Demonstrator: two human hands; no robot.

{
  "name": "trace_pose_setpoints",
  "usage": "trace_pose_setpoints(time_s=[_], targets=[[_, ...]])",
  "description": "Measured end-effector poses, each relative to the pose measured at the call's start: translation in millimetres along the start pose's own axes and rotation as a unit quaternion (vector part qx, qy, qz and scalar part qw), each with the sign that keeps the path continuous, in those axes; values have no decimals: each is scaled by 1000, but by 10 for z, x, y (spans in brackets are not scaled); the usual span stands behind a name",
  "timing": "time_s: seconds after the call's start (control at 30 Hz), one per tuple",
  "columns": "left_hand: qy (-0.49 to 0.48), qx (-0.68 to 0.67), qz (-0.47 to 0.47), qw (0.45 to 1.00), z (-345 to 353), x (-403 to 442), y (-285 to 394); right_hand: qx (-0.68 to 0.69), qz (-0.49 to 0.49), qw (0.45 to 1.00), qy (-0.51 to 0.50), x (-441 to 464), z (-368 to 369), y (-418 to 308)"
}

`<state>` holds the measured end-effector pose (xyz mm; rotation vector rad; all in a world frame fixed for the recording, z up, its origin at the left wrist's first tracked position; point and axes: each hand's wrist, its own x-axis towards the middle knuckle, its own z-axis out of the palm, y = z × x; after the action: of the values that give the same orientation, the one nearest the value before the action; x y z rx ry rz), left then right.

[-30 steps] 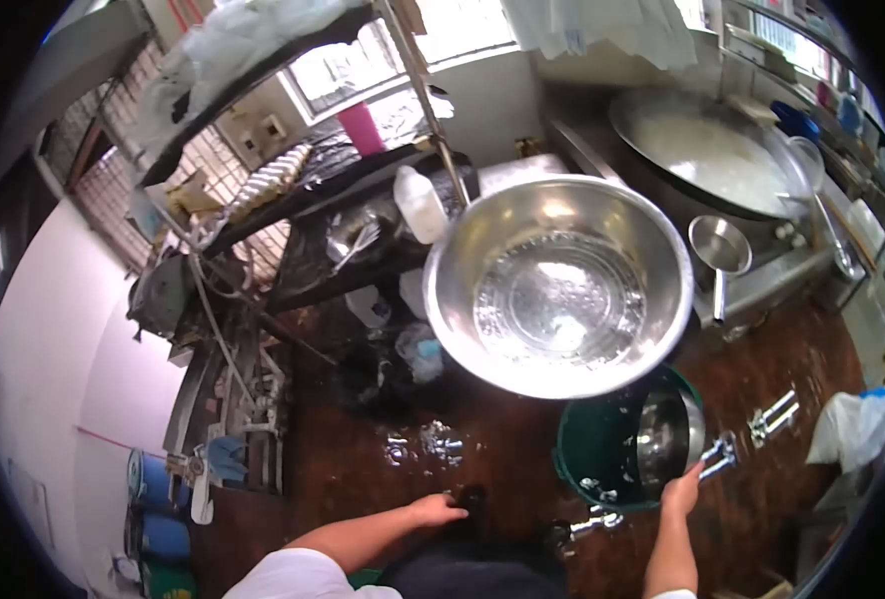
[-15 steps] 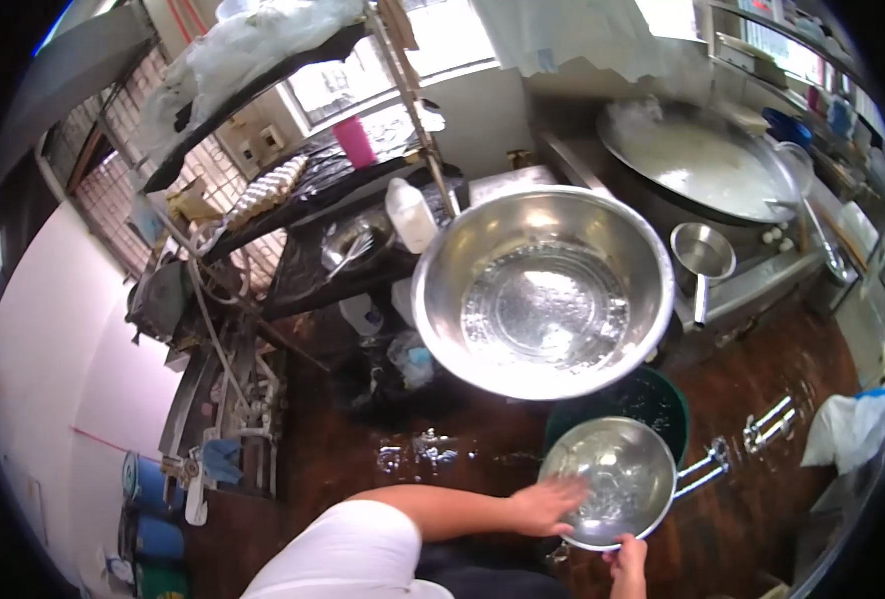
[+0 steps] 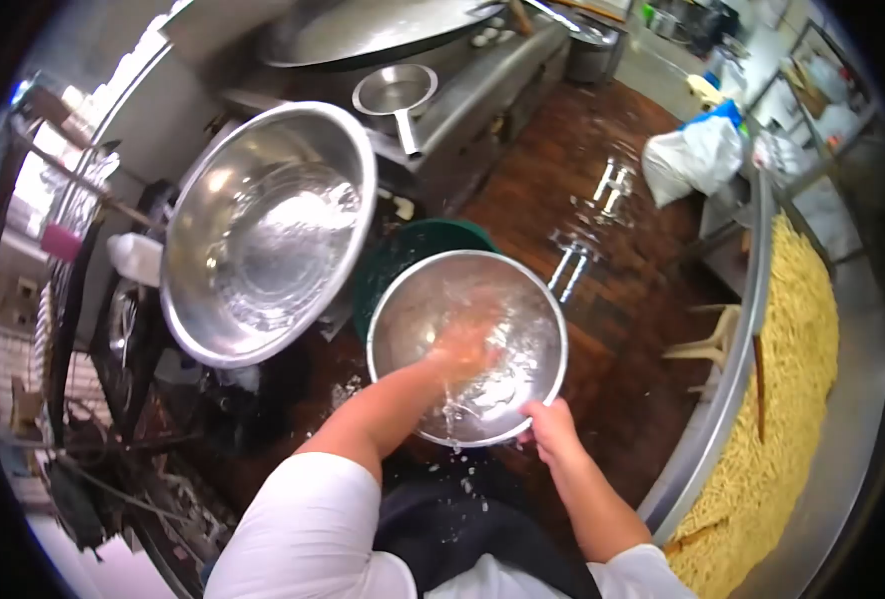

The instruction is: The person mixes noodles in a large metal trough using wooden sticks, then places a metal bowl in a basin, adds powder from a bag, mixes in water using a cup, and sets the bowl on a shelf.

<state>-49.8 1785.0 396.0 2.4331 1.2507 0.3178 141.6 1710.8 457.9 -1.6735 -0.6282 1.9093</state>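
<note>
A metal bowl (image 3: 522, 399) is tilted in front of me, over part of a green tub (image 3: 433, 236). My right hand (image 3: 552, 427) grips its near right rim. Inside the bowl is my left hand (image 3: 467, 344), smeared by motion, so its fingers do not show clearly. Drops of water fall below the near rim. To the left of the bowl stands a larger steel basin (image 3: 273, 235) with a shiny, wet inside.
A saucepan (image 3: 396, 92) sits on the steel counter near a large wok (image 3: 373, 30). At the right, a long metal trough (image 3: 752, 349) holds many yellow strips. White bags (image 3: 692, 155) lie beyond it. The brown floor (image 3: 632, 329) has wet patches.
The view has swung to the right, bringing the trough into sight. The small bowl came up out of the green tub, and my left hand moved over and into it.
</note>
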Motion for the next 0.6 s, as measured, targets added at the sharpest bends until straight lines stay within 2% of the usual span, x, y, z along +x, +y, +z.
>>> trace_pose_setpoints(time_s=[0.07,0.1,0.13,0.17,0.23,0.27,0.3,0.33,0.37,0.43,0.5,0.57,0.6], targets=[[64,88,-199,974,-72,83,33,-3,-2,1000,5,70,-19,-6],[63,88,-194,975,-56,136,130,12,-7,1000,22,122,5,8],[-91,-11,-164,982,-69,166,322,12,-13,999,31,191,-18,13],[-242,-109,-128,956,-72,158,479,10,-19,999,41,257,-53,4],[-263,-314,-81,909,-124,-175,536,34,-51,997,39,252,-222,-93],[-362,-187,-95,908,-323,-186,453,31,-49,997,49,236,-287,-126],[-451,-55,-107,884,-555,-166,327,26,-47,997,59,208,-343,-140],[-381,108,-121,910,-736,-233,169,-4,-42,998,47,179,-379,-131],[-296,271,-132,907,-896,-268,6,-5,-47,998,46,146,-361,-137],[-59,395,-97,911,-696,-186,-539,-53,-15,998,30,63,-269,-123],[72,190,-113,973,-571,222,-403,-29,28,999,6,17,-244,-112],[134,80,-53,986,-347,533,17,0,31,999,-8,-70,-223,-92],[129,62,-35,989,-195,637,272,-3,34,999,-9,-83,-242,-60]])
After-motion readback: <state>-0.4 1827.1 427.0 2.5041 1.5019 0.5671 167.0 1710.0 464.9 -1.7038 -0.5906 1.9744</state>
